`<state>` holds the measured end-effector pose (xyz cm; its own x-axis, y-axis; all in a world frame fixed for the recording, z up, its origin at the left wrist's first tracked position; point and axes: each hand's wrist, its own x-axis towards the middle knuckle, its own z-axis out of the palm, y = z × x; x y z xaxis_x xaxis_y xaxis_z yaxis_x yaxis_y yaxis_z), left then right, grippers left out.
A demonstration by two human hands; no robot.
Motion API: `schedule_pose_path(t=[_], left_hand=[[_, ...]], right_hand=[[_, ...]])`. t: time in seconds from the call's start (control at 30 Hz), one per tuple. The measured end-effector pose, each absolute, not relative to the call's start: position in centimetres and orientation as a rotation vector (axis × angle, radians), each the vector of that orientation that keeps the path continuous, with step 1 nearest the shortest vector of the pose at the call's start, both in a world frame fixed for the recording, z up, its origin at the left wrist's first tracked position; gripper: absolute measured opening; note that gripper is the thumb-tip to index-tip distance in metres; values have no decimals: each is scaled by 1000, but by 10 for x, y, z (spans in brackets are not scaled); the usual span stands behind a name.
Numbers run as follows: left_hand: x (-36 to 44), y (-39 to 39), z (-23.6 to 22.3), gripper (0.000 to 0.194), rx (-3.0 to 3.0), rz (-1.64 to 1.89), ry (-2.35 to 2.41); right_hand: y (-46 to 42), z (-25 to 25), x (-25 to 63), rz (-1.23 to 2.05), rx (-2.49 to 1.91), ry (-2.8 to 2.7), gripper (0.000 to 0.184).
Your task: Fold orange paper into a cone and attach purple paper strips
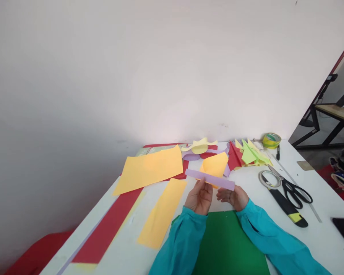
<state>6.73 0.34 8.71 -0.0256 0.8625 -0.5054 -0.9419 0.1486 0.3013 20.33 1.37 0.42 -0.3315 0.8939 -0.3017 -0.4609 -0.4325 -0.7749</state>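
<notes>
My left hand (200, 198) is closed on a lilac paper strip (222, 182) and a curled orange paper piece (216, 165), which rises behind the strip. Thumb and fingers pinch them near the lower edge. My right hand (233, 197) is at the strip's right end, its fingers loosely extended to the left below it. The strip hides part of this hand, including its thumb. Beneath both wrists lies a green sheet (229, 240) on the white table (126, 229).
Left lie a large orange sheet (151, 168), an orange strip (163, 214) and a red strip (111, 225). Behind are a wavy paper chain (200, 146) and folded papers (249, 153). Right are scissors (292, 191), a cutter (286, 206), a tape ring (260, 178) and yellow-green tape (271, 142).
</notes>
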Motion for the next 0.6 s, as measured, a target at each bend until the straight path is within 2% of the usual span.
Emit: schedule_pose_path(t=[0.17,0.33,0.6], left_hand=[[87,8,108,23,-163,1443,663],[102,3,116,26,-139,1417,578],[111,-6,107,21,-121,1209,614]], right_hand=[[1,28,197,1636,-806,-947,30],[-5,46,190,1369,-945,-816,33],[-2,78,185,1297,-776,-633,19]])
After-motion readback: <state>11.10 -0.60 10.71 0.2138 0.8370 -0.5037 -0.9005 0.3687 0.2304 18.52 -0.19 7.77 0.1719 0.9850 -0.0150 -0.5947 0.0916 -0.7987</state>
